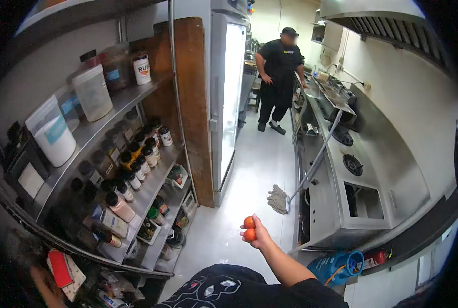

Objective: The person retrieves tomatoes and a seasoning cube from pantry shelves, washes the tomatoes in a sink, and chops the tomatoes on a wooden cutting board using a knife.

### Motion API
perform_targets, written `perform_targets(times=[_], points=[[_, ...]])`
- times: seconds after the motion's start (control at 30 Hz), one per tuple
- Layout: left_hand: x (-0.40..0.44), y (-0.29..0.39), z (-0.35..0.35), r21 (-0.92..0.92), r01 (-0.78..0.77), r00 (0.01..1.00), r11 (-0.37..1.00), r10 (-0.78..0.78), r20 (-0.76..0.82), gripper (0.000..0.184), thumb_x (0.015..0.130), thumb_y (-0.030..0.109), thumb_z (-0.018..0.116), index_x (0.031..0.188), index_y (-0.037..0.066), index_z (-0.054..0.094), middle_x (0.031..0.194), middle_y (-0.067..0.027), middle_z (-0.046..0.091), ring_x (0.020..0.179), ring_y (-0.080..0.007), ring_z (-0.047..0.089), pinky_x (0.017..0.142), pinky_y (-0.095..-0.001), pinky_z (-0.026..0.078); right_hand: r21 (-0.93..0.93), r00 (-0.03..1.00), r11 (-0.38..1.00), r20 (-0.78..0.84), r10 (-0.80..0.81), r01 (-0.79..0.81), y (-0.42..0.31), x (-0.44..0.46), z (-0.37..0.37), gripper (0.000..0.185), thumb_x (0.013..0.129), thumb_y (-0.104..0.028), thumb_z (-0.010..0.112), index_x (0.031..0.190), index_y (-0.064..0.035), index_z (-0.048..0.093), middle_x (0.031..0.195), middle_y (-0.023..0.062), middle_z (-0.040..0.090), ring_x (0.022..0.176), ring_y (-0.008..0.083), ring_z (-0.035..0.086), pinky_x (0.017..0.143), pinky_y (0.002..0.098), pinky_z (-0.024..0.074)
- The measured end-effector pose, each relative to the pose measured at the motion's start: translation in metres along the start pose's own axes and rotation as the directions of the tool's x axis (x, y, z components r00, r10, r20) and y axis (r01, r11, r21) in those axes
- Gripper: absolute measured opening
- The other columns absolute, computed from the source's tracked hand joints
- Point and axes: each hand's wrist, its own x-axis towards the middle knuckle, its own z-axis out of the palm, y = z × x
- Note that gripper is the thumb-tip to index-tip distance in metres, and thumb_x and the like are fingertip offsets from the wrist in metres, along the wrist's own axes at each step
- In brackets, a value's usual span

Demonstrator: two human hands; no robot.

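Two small orange-red tomatoes rest in my right hand [261,237], which is held out over the floor in front of me. The upper tomato [249,222] sits by the thumb, and the lower tomato [250,234] lies just under it against the fingers. My fingers are curled round them, with the fingertips showing at the left side. Below the hand, my bare forearm runs back to a black sleeve. My left hand does not show in this view.
Steel shelves [113,115] with spice bottles and tubs stand left, beside a lit glass-door fridge [229,97]. A mop [279,199] leans on the steel stove counter [336,179] at right. A blue gas cylinder [336,267] stands below. Another person [280,77] stands further back, one hand on the counter.
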Motion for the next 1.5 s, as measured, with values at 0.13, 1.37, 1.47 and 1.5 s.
perform_targets(times=[0.13,1.37,1.47,1.5], points=[[-0.005,0.000,0.005,0.234,-0.058,0.998,0.970,0.057,0.011,0.025,0.077,0.017,0.056,0.092,-0.003,0.056,0.092,-0.0207,0.057,0.083,-0.0340,0.053,0.074,-0.0406,0.044,-0.003,1.000,1.000,-0.001,-0.010,0.010,-0.003,-0.003,-0.001,0.051,0.085,-0.058,0.045,0.112,-0.0151,0.044,0.094,0.0135,0.059,0.068,0.0277,0.060,0.055,0.0409,0.0494],[-0.091,0.042,-0.068,-0.353,0.000,0.984,0.936,-0.062,-0.165,0.046,0.083,0.000,0.055,0.128,-0.001,0.042,0.117,-0.0151,0.053,0.103,-0.0254,0.054,0.089,-0.0345,0.046,-0.081,0.997,0.994,0.009,-0.076,0.076,-0.013,0.000,0.043,0.043,0.083,-0.058,0.050,0.091,-0.0159,0.053,0.077,0.0047,0.056,0.053,0.0168,0.052,0.042,0.0282,0.0427],[-0.113,0.043,-0.100,-0.917,0.101,0.912,-0.386,-0.333,0.241,0.018,0.084,0.012,0.056,0.098,0.002,0.051,0.090,-0.0136,0.054,0.083,-0.0296,0.054,0.077,-0.0381,0.049,-0.158,0.992,0.983,-0.062,-0.108,0.097,-0.012,0.002,0.053,0.043,0.081,-0.058,0.053,0.092,-0.0164,0.054,0.080,0.0039,0.058,0.055,0.0125,0.051,0.042,0.0241,0.0415],[-0.121,0.055,-0.111,-0.976,0.083,0.847,-0.201,-0.501,0.175,0.014,0.083,0.016,0.056,0.089,0.003,0.052,0.075,-0.0088,0.052,0.072,-0.0257,0.054,0.070,-0.0347,0.049,-0.121,0.995,0.990,-0.049,-0.081,0.075,-0.009,0.009,0.050,0.043,0.081,-0.058,0.053,0.093,-0.0167,0.055,0.082,0.0030,0.059,0.055,0.0119,0.051,0.043,0.0235,0.0414]])
